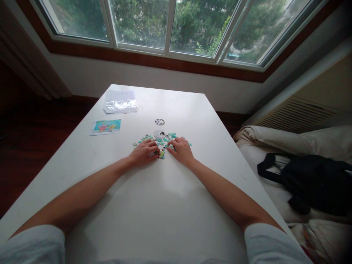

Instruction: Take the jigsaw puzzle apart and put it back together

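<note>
Small jigsaw puzzle pieces [161, 143], mostly turquoise with some yellow and dark ones, lie in a loose pile on the white table [165, 201]. My left hand [144, 151] is at the pile's left side, its fingers curled and closed around a dark puzzle piece [156, 152] at the fingertips. Across from it, my right hand [180, 149] rests over the right side, fingers arched and thumb apart, touching pieces that it partly hides. Several yellowish pieces [161, 154] sit between the two hands.
Beyond the pile are a round grey-white disc [159, 134] and a smaller round item [160, 122]. At the left lie a colourful cartoon picture sheet [106, 126] and a clear plastic bag [121, 101]. A black bag [316, 179] rests on the sofa [255, 146] at right.
</note>
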Tool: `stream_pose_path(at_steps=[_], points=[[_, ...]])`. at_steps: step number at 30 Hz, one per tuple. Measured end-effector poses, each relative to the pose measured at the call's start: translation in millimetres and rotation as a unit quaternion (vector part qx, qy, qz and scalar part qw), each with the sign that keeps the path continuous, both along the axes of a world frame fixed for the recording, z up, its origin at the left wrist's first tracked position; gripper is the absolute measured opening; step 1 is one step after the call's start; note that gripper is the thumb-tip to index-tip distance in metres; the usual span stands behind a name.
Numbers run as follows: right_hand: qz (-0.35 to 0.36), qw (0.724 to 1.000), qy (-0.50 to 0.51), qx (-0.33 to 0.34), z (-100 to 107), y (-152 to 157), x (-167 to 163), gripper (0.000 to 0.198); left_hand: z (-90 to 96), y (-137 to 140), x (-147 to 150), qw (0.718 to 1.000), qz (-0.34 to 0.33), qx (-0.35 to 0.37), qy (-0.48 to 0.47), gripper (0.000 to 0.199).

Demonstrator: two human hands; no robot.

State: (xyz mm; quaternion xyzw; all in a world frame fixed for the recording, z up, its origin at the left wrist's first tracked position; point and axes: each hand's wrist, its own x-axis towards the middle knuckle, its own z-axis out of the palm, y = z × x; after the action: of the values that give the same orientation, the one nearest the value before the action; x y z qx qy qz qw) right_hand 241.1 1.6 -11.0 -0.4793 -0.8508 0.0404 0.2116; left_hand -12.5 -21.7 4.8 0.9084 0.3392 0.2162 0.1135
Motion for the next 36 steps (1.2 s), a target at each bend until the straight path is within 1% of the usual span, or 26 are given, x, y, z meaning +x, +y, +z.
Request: stream_pose_path(at_steps=[5,8,11,17,21,27,36], points=[[-0.013,1.0,-0.002,0.003,0.0,-0.8,-1.6,0.019,-0.5,0.2,0.3,1.0,-0.001,0.001,-0.001,0.013],[0.006,1.0,-0.003,0.001,0.6,-1.1,-1.7,0.021,-0.8,0.6,0.6,1.0,-0.002,0.002,-0.003,0.012],[0.022,1.0,-0.012,-0.005,1.1,-0.8,-1.7,0.019,-0.9,0.6,0.8,1.0,0.0,0.003,-0.005,0.012],[-0.012,1.0,-0.02,-0.005,1.3,2.8,1.1,0.021,-0.7,0.6,0.4,1.0,-0.005,0.002,-0.004,0.012],[-0.014,1.0,-0.015,-0.002,1.0,3.3,2.9,0.023,0.2,0.4,0.5,1.0,-0.002,0.003,-0.007,0.013],[-0.027,0.999,0.016,0.011,-1.7,1.9,3.6,0.013,2.0,-0.3,0.1,1.0,-0.004,0.003,-0.006,0.013],[-0.014,1.0,-0.004,0.004,-2.3,1.1,3.7,0.013,1.3,0.5,0.2,1.0,-0.004,0.0,-0.003,0.012]])
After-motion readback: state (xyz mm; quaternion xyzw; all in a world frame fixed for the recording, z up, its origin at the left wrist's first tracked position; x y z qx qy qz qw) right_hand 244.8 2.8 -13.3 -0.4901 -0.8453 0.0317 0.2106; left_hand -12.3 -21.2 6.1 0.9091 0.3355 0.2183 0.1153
